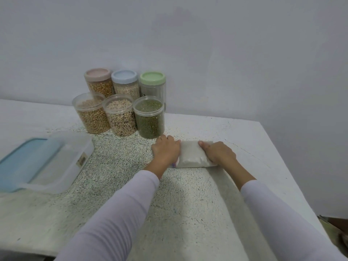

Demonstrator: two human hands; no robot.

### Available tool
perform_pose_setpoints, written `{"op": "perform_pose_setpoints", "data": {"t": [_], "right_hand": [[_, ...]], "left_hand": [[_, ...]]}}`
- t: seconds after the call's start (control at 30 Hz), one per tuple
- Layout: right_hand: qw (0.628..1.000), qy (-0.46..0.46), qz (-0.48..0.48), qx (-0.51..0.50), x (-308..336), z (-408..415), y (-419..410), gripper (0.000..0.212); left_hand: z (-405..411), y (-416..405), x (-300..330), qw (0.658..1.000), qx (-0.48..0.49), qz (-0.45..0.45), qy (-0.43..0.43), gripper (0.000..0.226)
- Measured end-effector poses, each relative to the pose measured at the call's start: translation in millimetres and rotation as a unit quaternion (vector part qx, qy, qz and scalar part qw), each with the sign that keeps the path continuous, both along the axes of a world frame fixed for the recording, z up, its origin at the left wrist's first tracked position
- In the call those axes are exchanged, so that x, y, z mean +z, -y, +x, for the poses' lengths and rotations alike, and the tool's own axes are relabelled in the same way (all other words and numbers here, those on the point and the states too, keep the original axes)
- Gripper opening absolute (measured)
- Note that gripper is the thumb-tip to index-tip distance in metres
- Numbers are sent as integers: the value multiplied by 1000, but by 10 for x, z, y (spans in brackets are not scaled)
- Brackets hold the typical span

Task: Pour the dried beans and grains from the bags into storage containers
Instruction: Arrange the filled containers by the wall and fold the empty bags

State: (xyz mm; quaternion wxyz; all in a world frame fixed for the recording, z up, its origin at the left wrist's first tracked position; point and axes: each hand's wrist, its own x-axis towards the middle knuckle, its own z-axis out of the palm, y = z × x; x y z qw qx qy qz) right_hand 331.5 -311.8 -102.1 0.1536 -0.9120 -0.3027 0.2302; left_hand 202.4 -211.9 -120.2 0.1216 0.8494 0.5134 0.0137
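Head view: both hands [166,150] [218,152] gripping bag [190,154].

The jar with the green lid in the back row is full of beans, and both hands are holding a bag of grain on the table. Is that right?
Not quite. The head view shows the green-lidded jar in the back row looks empty, not full of beans. The rest holds: the left hand and right hand both hold the bag of grain on the table.

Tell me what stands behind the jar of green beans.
Behind the green-bean jar stands a green-lidded jar. Only its lid and clear upper wall show; the front jar covers its lower part, so any contents are hidden.
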Motion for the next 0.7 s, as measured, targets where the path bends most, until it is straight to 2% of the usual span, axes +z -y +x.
{"op": "perform_pose_setpoints", "data": {"t": [0.07, 0.13, 0.27, 0.3, 0.37, 0.43, 0.5, 0.53, 0.6, 0.67, 0.7], "right_hand": [[997, -61, 35, 23, 48, 34, -1, 65], [985, -121, 119, 29, 81, 45, 31, 49], [923, -208, 322, 17, 116, 13, 64, 18], [905, -221, 363, 17, 133, -3, 67, 16], [871, -255, 419, 27, 156, -29, 84, 27], [830, -321, 455, 39, 203, -76, 119, 34], [777, -403, 482, 44, 263, -132, 127, 35], [757, -431, 489, 45, 300, -156, 126, 32], [740, -454, 494, 58, 357, -197, 113, 25], [732, -467, 489, 85, 377, -206, 99, 29], [734, -468, 482, 99, 379, -212, 98, 33]], "left_hand": [[-18, -2, -8, 1000, -8, -5, -4, 51], [-43, -13, -22, 1000, -10, -14, 6, 52], [-127, -20, -37, 998, -17, -28, 62, 55], [-156, -19, -44, 995, -18, -33, 93, 56], [-215, -32, -34, 979, -12, -65, 192, 57], [-287, -27, 52, 929, 8, -166, 331, 55], [-374, -1, 173, 844, 44, -313, 433, 51], [-426, -6, 221, 804, 55, -378, 456, 50], [-555, -39, 308, 748, 58, -472, 463, 49], [-675, -89, 396, 737, 55, -503, 448, 56], [-728, -127, 444, 759, 37, -480, 438, 57]]}}
